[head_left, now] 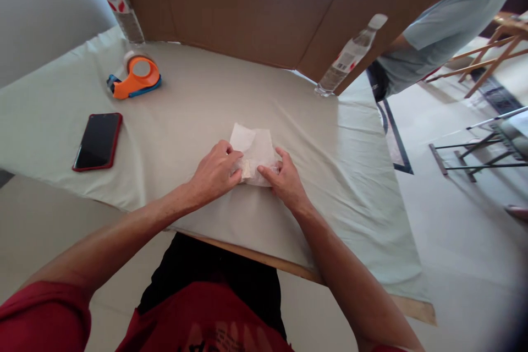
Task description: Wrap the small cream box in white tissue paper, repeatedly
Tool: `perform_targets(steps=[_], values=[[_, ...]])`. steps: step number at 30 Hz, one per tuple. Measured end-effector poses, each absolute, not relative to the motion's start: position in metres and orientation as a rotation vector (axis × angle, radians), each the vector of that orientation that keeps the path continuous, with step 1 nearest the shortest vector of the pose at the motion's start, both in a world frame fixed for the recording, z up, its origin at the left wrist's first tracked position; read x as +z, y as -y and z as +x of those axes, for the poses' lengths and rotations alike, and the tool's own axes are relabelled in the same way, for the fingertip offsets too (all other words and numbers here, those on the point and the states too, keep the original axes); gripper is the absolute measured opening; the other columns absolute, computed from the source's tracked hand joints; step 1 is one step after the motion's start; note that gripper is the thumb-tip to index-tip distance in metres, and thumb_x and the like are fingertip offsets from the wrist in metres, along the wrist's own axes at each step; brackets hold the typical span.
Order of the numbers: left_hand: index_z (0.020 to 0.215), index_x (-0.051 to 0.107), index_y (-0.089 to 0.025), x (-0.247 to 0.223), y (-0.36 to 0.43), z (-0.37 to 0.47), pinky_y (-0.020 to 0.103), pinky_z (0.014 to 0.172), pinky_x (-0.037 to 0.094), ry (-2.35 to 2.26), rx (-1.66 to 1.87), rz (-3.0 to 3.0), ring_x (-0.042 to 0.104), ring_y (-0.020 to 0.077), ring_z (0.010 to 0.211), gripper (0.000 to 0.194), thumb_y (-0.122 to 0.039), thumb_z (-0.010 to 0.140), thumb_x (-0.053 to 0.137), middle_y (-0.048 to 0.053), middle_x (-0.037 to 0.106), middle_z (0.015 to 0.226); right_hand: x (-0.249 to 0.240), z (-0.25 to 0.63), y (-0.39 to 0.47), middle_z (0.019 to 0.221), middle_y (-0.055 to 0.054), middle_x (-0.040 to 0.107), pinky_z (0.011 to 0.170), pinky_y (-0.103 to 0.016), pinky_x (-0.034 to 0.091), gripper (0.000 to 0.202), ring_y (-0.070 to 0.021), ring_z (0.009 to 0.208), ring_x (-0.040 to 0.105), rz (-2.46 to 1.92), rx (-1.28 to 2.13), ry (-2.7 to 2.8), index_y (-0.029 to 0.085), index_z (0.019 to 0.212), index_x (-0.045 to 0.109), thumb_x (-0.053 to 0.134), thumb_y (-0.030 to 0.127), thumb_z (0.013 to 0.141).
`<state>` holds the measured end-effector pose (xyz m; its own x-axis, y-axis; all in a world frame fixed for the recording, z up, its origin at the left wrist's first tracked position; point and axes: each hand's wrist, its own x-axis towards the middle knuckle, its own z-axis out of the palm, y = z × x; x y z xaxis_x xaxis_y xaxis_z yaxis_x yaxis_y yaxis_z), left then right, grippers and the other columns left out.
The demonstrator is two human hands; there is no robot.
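Observation:
A thin white sheet of paper [260, 146], partly see-through, lies folded on the cloth in front of me. A small pale beige piece [246, 169] shows at its near side, too small to name. My left hand [218, 169] is at the paper's left edge with fingers curled and the thumb and forefinger on it. On the right side, my right hand [285, 179] grips the paper, thumb on top and fingers tucked behind or under the edge. What lies under the folds is hidden.
An orange tape dispenser [138, 77] and a phone [98, 141] in a red case lie on the left. Two water bottles [121, 8] [350, 58] stand against a brown cardboard panel [247, 5]. Beyond the cloth-covered table [350, 203], a person [449, 27] is at the right, near folding chairs.

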<state>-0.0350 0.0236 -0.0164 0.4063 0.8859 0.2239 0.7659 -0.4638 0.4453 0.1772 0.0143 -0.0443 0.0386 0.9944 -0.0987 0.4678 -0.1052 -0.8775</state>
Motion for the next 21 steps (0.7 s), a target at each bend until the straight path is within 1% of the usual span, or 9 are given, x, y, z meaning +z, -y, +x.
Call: perform_targets(steps=[2,4,8,11,15,21], values=[[0.116,0.066,-0.015,-0.019,-0.023,-0.037,0.032,0.080,0.054,-1.418,0.673,2.387,0.058,0.0190,0.089,0.033,-0.020,0.084,0.061,0.011,0.059,0.108,-0.045,0.177,-0.014,0.111,-0.016,0.071,0.078,-0.044,0.058,0.082,-0.0291,0.093,0.070,-1.627,1.014,1.480,0.014,0.150,0.036,0.069,0.044,0.082],[0.116,0.064,-0.015,-0.022,-0.023,-0.038,0.032,0.081,0.054,-1.385,0.696,2.380,0.058,0.0184,0.088,0.032,-0.018,0.084,0.060,0.010,0.059,0.105,-0.046,0.175,-0.014,0.106,-0.014,0.073,0.077,-0.044,0.058,0.080,-0.0274,0.086,0.070,-1.598,1.023,1.467,0.014,0.150,0.036,0.069,0.042,0.082],[0.106,0.065,-0.017,-0.026,-0.023,-0.038,0.031,0.083,0.053,-1.334,0.734,2.415,0.058,0.0182,0.090,0.021,-0.016,0.086,0.058,0.009,0.061,0.104,-0.044,0.170,-0.014,0.096,-0.010,0.073,0.074,-0.043,0.058,0.078,-0.0251,0.078,0.068,-1.564,1.003,1.449,0.014,0.148,0.037,0.068,0.037,0.080],[0.098,0.067,-0.016,-0.029,-0.024,-0.037,0.031,0.083,0.052,-1.339,0.722,2.478,0.058,0.0194,0.093,0.014,-0.018,0.088,0.056,0.010,0.061,0.104,-0.041,0.165,-0.013,0.090,-0.008,0.072,0.071,-0.042,0.057,0.080,-0.0238,0.073,0.065,-1.550,1.003,1.434,0.014,0.149,0.036,0.068,0.037,0.080],[0.094,0.070,-0.014,-0.030,-0.024,-0.035,0.032,0.081,0.051,-1.353,0.697,2.524,0.057,0.0206,0.091,0.017,-0.019,0.090,0.054,0.012,0.061,0.102,-0.034,0.156,-0.010,0.077,-0.002,0.065,0.066,-0.040,0.056,0.081,-0.0212,0.065,0.061,-1.538,1.028,1.405,0.013,0.152,0.035,0.066,0.040,0.081],[0.090,0.072,-0.017,-0.032,-0.024,-0.034,0.029,0.075,0.048,-1.401,0.723,2.501,0.055,0.0195,0.091,0.014,-0.018,0.088,0.058,0.010,0.060,0.098,-0.028,0.142,-0.014,0.067,0.005,0.055,0.061,-0.033,0.052,0.081,-0.0163,0.061,0.055,-1.454,1.053,1.379,0.013,0.151,0.039,0.067,0.041,0.081]])
